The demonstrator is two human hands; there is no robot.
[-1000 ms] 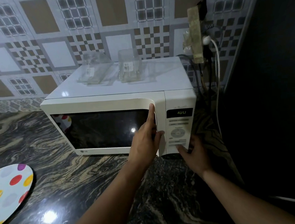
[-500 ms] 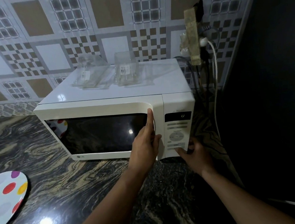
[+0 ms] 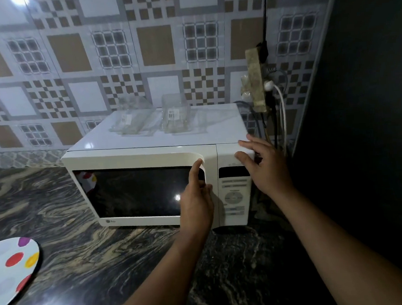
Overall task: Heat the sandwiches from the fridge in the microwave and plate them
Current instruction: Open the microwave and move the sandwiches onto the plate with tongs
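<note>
Right hand (image 3: 266,169) up from keypad, now flat, released, bracing microwave (image 3: 160,141) corner; display dark; left hand (image 3: 197,200) hooks door handle, pull likely next

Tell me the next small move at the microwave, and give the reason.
Probably pull the door open with the left hand: its fingers already curl at the door handle of the white microwave, the door looks shut, and the right hand is braced on the top right corner as if to steady it. The display looks dark.
</note>
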